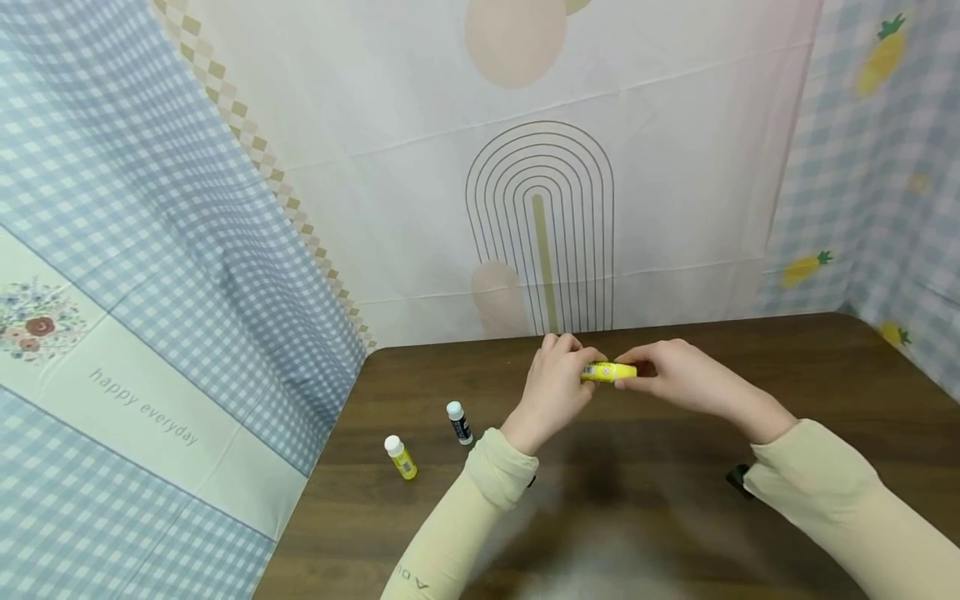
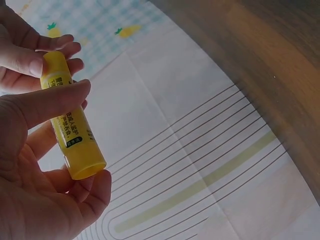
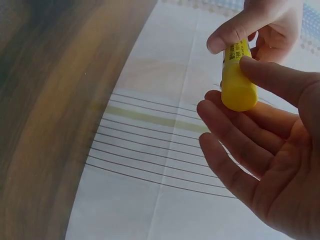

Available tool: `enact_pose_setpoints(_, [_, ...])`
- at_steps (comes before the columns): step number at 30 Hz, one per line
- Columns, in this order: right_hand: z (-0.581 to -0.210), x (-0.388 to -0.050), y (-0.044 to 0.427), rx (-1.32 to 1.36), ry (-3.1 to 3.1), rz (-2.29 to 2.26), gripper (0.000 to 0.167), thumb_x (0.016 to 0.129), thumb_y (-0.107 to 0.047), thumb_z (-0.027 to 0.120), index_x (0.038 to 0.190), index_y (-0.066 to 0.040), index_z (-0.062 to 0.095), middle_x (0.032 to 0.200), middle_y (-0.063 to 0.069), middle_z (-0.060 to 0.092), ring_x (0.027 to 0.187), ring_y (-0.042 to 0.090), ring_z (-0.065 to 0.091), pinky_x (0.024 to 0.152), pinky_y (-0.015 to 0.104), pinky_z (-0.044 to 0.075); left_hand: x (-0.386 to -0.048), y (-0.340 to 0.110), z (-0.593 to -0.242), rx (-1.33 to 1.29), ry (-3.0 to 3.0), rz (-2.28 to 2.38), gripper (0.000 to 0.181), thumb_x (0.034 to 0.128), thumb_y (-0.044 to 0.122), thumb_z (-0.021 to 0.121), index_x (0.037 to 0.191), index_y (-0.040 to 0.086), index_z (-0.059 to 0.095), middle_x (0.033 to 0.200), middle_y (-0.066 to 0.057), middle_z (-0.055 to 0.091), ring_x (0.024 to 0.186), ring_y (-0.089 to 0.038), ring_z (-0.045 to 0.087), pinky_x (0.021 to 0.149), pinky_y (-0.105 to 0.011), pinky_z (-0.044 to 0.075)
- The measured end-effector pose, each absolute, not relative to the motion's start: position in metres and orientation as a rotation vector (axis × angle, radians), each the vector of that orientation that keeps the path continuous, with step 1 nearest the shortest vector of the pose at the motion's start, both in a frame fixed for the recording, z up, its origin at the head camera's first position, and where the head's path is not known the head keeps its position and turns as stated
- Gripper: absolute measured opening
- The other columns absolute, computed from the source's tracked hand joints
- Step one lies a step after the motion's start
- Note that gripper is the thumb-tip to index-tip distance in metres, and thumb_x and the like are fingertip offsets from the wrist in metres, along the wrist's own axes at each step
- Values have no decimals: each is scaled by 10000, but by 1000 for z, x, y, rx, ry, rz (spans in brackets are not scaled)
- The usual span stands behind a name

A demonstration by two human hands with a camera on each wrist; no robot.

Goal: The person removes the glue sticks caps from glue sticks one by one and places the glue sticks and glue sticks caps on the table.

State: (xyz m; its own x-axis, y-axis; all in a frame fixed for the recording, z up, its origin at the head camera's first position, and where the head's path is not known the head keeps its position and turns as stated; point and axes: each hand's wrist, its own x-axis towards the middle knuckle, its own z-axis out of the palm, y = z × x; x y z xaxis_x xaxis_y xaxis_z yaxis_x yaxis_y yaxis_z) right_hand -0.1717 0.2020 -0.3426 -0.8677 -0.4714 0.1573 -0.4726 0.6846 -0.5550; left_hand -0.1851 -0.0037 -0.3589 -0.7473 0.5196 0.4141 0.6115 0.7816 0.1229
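A yellow glue stick [image 1: 602, 372] with dark printed lettering is held level above the far part of the table. My left hand [image 1: 553, 383] grips its body, the thumb lying across the label in the left wrist view. At the other end, my right hand [image 1: 684, 377] pinches the smooth yellow cap [image 3: 239, 92] between thumb and fingers. The cap is on the stick; whether it is turning cannot be seen. To the left of my left forearm stand a dark-labelled tube with a white cap [image 1: 460, 423] and a yellow tube with a white cap [image 1: 401, 457].
The brown wooden table [image 1: 360, 533] reaches back to a printed cloth [image 1: 390, 225] with arch lines. Blue checked cloth [image 1: 247, 275] hangs at the left side. A small black object [image 1: 739, 480] lies partly hidden by my right sleeve.
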Motion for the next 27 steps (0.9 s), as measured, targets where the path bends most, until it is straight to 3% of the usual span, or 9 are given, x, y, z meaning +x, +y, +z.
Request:
enact_pose_setpoints(10, [-349, -167, 206, 808, -2809, 956, 228, 886, -200, 787, 1071, -71, 749, 917, -47, 713, 757, 81, 619, 664, 296, 520, -181, -3, -354, -874, -2674, -296, 290, 846, 185, 812, 1132, 223, 784, 1035, 22, 637, 913, -149, 489, 767, -224, 417])
enact_pose_setpoints(27, [-357, -155, 200, 836, -2612, 760, 238, 844, -102, 817, 1066, -55, 745, 927, -16, 723, 754, 73, 632, 661, 314, 538, -173, -2, -348, -870, -2652, -119, 310, 838, 273, 834, 1142, 242, 779, 1019, 29, 673, 852, -157, 516, 673, -238, 438])
